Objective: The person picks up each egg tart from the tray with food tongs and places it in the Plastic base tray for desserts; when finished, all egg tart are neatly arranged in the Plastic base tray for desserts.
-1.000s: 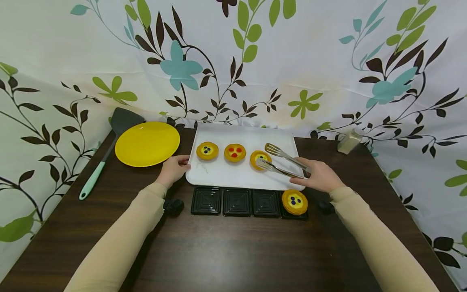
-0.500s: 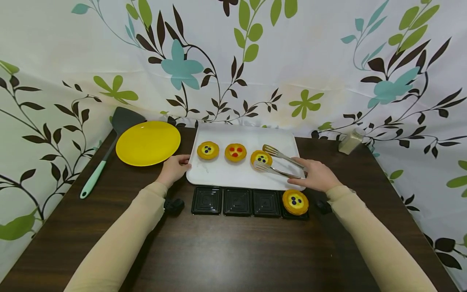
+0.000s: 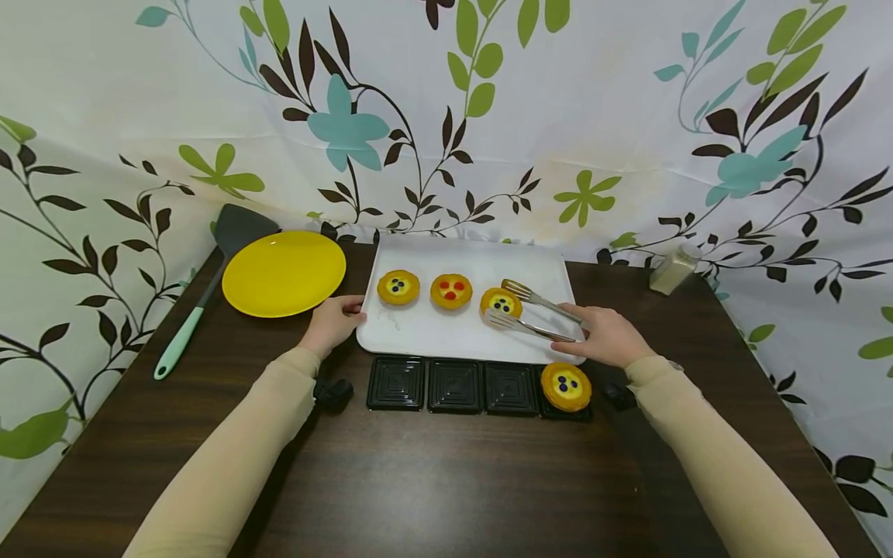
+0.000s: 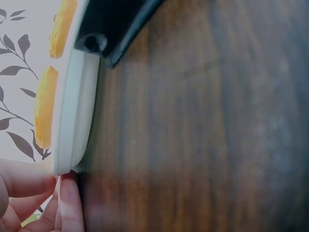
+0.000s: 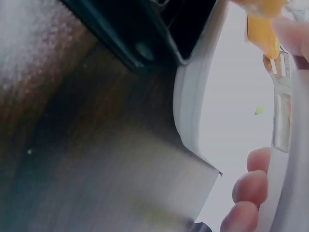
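Note:
My left hand (image 3: pixel 333 324) pinches the left edge of a white tray (image 3: pixel 418 333); the left wrist view has the thumb on top and fingers underneath. In my right hand (image 3: pixel 612 335) is a pair of metal tongs (image 3: pixel 544 301), their arms spread. The tong tips stand around a tart with blue dots (image 3: pixel 499 302) on the tray; whether they touch it I cannot tell. Left of it on the tray are a tart with red dots (image 3: pixel 450 291) and another blue-dotted tart (image 3: pixel 398 287). One more blue-dotted tart (image 3: pixel 566 387) sits in the rightmost square of a black sectioned holder (image 3: pixel 396 383).
A yellow plate (image 3: pixel 284 274) lies left of the tray, partly over a spatula (image 3: pixel 209 287) with a mint handle. A small shaker (image 3: pixel 674 269) stands at the back right. Patterned cloth (image 3: pixel 446 116) hangs behind the dark wooden table (image 3: pixel 432 480).
My right hand and the tongs have shifted slightly left, the tips moving further around the tart. My left hand stays on the tray's edge, and the tarts keep their places.

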`<state>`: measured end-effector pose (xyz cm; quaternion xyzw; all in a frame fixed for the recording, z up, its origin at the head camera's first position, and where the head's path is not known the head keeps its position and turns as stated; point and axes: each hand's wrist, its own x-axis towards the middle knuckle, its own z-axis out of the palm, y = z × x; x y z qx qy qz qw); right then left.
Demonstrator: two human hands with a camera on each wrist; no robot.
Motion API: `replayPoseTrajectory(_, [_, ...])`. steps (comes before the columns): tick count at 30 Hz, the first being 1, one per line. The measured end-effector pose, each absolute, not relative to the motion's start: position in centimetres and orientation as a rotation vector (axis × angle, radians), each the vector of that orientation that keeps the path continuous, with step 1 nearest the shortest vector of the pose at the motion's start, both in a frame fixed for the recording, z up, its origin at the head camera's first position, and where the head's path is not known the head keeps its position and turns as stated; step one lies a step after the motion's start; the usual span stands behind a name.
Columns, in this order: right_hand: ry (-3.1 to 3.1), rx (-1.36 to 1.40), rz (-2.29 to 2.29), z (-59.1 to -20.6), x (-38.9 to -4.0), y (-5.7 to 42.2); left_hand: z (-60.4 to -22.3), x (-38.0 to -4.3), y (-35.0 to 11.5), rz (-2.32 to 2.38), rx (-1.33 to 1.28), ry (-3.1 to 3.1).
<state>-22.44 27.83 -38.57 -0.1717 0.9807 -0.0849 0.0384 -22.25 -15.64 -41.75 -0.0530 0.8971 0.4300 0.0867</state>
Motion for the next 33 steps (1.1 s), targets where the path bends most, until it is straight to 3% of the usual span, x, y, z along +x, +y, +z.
replayPoseTrajectory(33, [3.040,-0.528,-0.407,-37.5,-13.0,30.5,-41.7,-22.2,-15.6,1.292,-0.168,2.644])
